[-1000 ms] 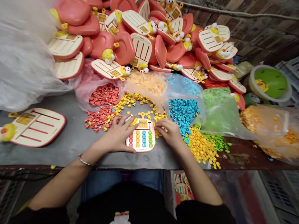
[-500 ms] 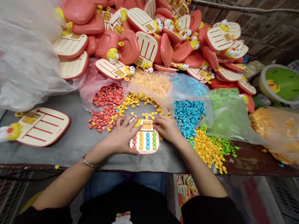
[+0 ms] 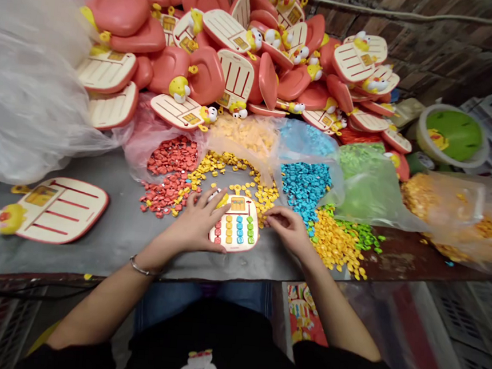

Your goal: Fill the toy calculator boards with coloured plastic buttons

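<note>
Working hemmed in by loose pieces: spills and mixed colours look likeliest

Beneath both grips, the worktop (image 3: 71, 258) is crowded. Beyond them stands a tall pile of boards (image 3: 233, 80), several propped at a slant; a knock could send one sliding down onto the loose pieces. Left of the left grip (image 3: 197, 223) lies a separate board (image 3: 69, 209), which the left elbow might nudge.

The left grip is spread wide and clasps the tile-bearing board (image 3: 234, 229) at its left side, fingers across the far part, thumb along the near edge. If that hold slackened, the board could twist and unseat its coloured tiles (image 3: 239, 230).

The right grip (image 3: 291, 228) is just right of that board, fingers bent and nearly together; whether they pinch anything, I cannot tell. To its right, the yellow heap (image 3: 336, 238) nears the worktop's front edge, so a sweeping forearm could spill it or mix in green pieces (image 3: 366, 236).
</note>
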Motion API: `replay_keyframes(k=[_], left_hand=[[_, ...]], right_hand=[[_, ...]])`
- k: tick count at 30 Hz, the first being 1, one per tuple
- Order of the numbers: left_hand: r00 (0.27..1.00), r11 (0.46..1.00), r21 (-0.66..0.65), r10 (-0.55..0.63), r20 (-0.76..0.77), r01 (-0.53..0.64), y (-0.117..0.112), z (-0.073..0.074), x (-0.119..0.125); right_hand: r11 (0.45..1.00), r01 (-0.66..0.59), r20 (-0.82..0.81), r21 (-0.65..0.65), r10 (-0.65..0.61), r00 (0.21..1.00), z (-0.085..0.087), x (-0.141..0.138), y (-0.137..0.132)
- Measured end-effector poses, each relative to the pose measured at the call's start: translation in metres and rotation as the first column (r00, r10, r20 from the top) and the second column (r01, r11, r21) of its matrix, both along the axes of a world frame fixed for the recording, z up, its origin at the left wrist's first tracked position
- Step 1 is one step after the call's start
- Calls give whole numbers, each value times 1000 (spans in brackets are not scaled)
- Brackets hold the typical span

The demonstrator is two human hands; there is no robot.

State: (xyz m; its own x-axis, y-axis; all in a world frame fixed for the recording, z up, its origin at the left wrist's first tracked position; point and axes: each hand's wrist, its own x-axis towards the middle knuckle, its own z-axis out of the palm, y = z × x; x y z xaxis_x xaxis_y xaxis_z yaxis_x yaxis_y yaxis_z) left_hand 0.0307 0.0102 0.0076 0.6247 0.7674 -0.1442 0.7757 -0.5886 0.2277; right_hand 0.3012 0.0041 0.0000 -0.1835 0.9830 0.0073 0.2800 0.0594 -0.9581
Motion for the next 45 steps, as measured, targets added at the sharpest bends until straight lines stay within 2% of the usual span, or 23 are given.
replay_keyframes(k=[3, 6, 12, 21, 28, 35, 40, 45], left_hand=[[1000, 1000, 22, -8, 20, 7, 0, -3, -1], [999, 999, 34, -17, 38, 16, 0, -4, -2], [998, 999, 40, -28, 54, 26, -1, -3, -3], [999, 999, 29, -25, 28, 24, -1, -3, -2], [999, 999, 29, -16, 32, 15, -1, -2, -1], [999, 1000, 19, -13, 48, 12, -1, -3, -1], [998, 1000, 14, -8, 60, 7, -1, -3, -2], [999, 1000, 9, -12, 49, 12, 0, -3, -2]], right_hand=[[989, 61, -141, -138, -81, 987, -10, -1, -22], [981, 99, -133, -167, -122, 984, -20, -8, -31], [988, 157, 4, -1, -157, 988, -30, -12, -28], [972, 166, 163, 168, -193, 968, -30, -12, -33], [942, -1, 330, 336, -117, 937, -21, -17, -34], [900, -125, 458, 418, -91, 884, -18, -18, -33], [886, -194, 519, 421, -60, 853, -14, -16, -5], [847, -366, 614, 385, 61, 787, -12, -18, 36]])
